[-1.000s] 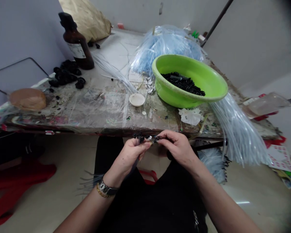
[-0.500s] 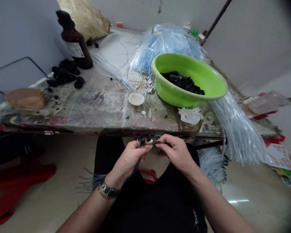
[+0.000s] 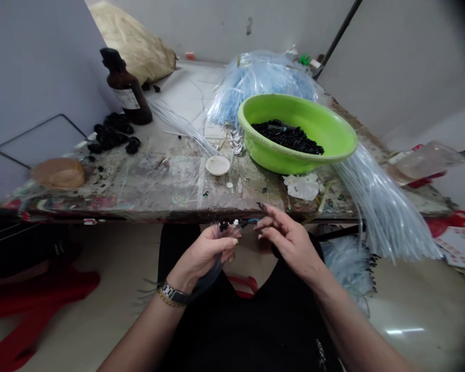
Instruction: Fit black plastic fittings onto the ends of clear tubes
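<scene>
My left hand [image 3: 203, 253] is closed round a bundle of thin clear tubes [image 3: 220, 232], whose tips carry small black pieces and one white one. The loose ends of the bundle trail back past my wrist. To the right of it, my right hand [image 3: 289, 237] is raised with its fingers apart and nothing visible in them; the fingertips are stained black. Beyond the hands, on the table, a green basin [image 3: 298, 163] holds a heap of small black pieces [image 3: 287, 138]. A small white dish [image 3: 217, 165] stands left of the basin.
On the worktable [image 3: 155, 181] stand a brown bottle [image 3: 127, 98] and black lumps [image 3: 112, 132]. Clear tubes [image 3: 387, 206] hang over the right edge, near a clear plastic bottle [image 3: 426, 163]. A large tube bundle [image 3: 263, 77] lies behind the basin. Crumpled paper [image 3: 302, 186] lies near the front edge.
My right hand has moved away from the bundle, to the right, and its pinched fingers have spread. My left hand still holds the tubes. The view has shifted slightly.
</scene>
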